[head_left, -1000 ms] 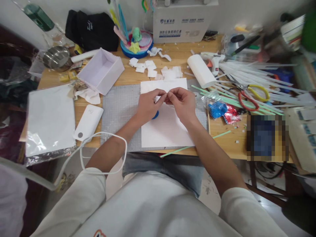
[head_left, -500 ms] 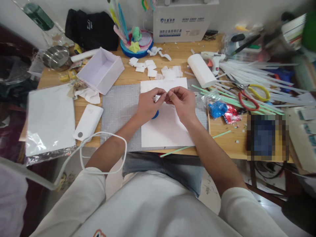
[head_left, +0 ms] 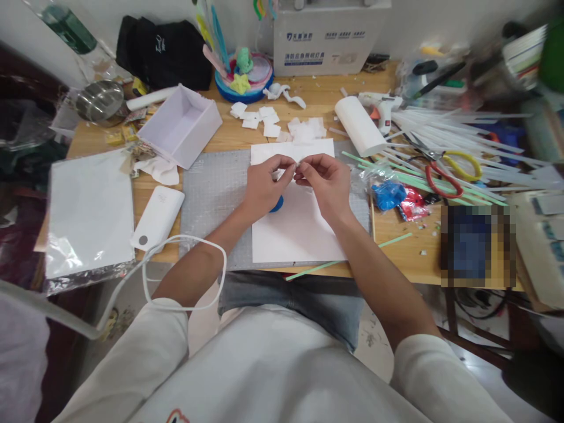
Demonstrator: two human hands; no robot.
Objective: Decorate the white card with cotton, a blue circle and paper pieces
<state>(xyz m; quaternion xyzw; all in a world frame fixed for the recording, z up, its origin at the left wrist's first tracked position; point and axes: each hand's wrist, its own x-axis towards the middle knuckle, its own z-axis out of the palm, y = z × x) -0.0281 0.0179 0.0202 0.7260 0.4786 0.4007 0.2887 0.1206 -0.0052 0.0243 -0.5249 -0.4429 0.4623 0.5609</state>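
Observation:
My left hand (head_left: 269, 183) and my right hand (head_left: 326, 181) meet over a white sheet of paper (head_left: 299, 238), fingertips pinched together. Between the fingertips is something tiny and pale, too small to name. A round blue piece (head_left: 277, 204) shows beside my left hand, partly covered by it. Some white bit also peeks out behind the left fingers. The paper lies on a grey cutting mat (head_left: 215, 205).
Scissors (head_left: 440, 170), white sticks (head_left: 467, 138) and a glue gun (head_left: 384, 108) lie to the right. Behind the paper are white scraps (head_left: 267, 117). A lilac box (head_left: 183, 123), a power bank (head_left: 158, 217) and a looped white cable (head_left: 224, 276) are on the left.
The fingertips have shifted very slightly, with both hands still pinched at the same place. Everything else on the table stays where it was.

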